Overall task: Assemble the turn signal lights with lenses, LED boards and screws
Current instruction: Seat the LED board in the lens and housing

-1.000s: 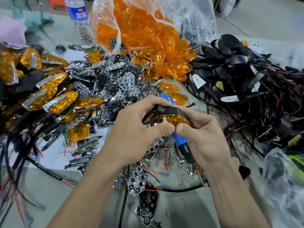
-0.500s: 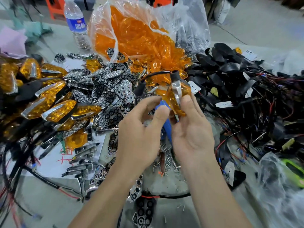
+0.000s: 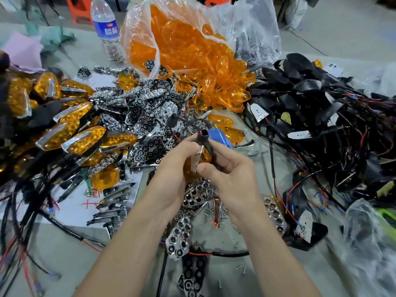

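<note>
Both hands hold one turn signal light (image 3: 198, 162) upright at the middle of the view: amber lens, chrome strip, black stem on top with a wire trailing left. My left hand (image 3: 171, 179) grips its left side and my right hand (image 3: 231, 174) curls round its right side, thumb on the chrome strip. A blue-handled screwdriver (image 3: 220, 138) lies just behind the light. Loose screws (image 3: 220, 213) lie on the table below my hands. Chrome reflector boards (image 3: 150, 129) are heaped behind my left hand.
Finished amber lights (image 3: 70, 133) are piled at the left. A clear bag of orange lenses (image 3: 188, 46) stands at the back with a water bottle (image 3: 106, 26) beside it. Black housings with wires (image 3: 310, 99) fill the right. Chrome trim strips (image 3: 111, 202) lie on white paper.
The light was raised and turned upright from a flat position near the screwdriver. My left hand closed back onto its left side, and the view shifted slightly.
</note>
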Action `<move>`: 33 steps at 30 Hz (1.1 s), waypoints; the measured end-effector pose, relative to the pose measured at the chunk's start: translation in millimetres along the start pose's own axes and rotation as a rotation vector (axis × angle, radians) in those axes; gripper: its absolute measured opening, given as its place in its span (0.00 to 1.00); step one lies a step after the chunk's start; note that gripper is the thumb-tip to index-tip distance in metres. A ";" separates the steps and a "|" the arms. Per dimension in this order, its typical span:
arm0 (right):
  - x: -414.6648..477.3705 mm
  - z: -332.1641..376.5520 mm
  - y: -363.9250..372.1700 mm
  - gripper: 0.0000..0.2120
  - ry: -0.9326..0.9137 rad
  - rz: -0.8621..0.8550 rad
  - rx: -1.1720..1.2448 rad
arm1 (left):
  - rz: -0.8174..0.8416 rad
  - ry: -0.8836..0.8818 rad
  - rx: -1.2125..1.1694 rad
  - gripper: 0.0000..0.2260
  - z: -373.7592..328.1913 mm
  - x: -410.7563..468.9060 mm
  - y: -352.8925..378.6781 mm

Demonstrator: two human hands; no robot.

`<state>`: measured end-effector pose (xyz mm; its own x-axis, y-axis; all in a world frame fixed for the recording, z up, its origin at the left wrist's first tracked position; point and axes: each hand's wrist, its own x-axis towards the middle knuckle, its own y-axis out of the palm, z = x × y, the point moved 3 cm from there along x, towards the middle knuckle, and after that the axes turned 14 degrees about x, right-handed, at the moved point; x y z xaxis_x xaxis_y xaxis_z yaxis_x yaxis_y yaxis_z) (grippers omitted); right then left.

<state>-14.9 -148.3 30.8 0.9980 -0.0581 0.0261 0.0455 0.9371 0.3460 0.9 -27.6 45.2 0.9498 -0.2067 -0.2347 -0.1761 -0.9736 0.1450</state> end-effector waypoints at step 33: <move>-14.7 3.8 3.5 0.25 -0.017 0.087 0.027 | 0.044 0.192 0.019 0.22 -0.8 -27.5 -23.4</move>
<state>-29.6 -145.5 35.2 0.9972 0.0167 0.0732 -0.0425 0.9291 0.3673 -20.9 0.9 49.1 0.9726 -0.2287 -0.0411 -0.2216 -0.9661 0.1322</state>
